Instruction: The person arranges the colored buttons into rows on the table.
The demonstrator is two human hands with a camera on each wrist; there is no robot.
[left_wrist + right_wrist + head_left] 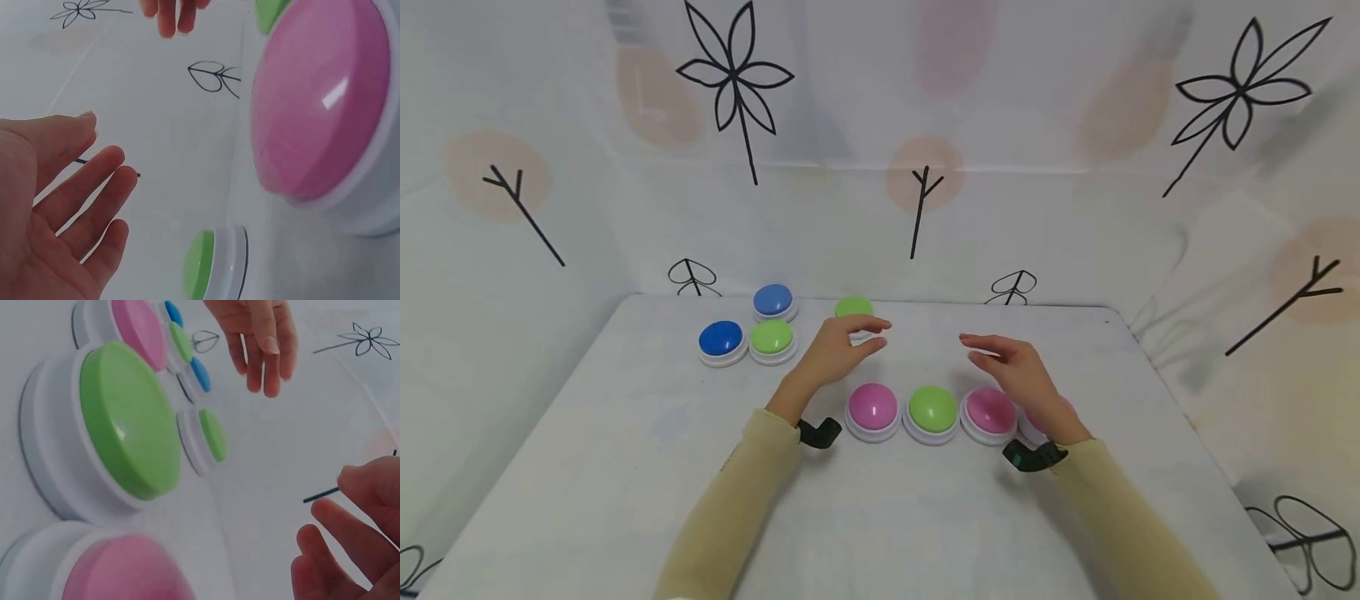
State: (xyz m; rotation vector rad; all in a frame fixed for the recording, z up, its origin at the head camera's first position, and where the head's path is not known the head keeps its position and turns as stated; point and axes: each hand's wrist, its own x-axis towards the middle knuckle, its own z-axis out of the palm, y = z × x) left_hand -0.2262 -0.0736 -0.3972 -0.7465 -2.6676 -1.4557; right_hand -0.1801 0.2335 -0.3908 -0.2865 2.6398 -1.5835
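My left hand [841,348] hovers over the table with fingers loosely bent and nothing in its grasp; it partly covers a green button [853,307] behind it. Facing it, my right hand [1017,367] is also raised and holds nothing, its forearm hiding part of a pink button [1067,406]. Below and between the hands stands a row of round push buttons on white bases: a pink button [873,407], a green button [932,409] and another pink button [992,410]. In the left wrist view, the nearest pink button [319,100] looms large beside the left palm.
At the back left stand a light blue button [773,300], a dark blue button [721,339] and a green button [772,337], close together. The white table [887,525] meets walls of patterned cloth [835,217] at its back and sides.
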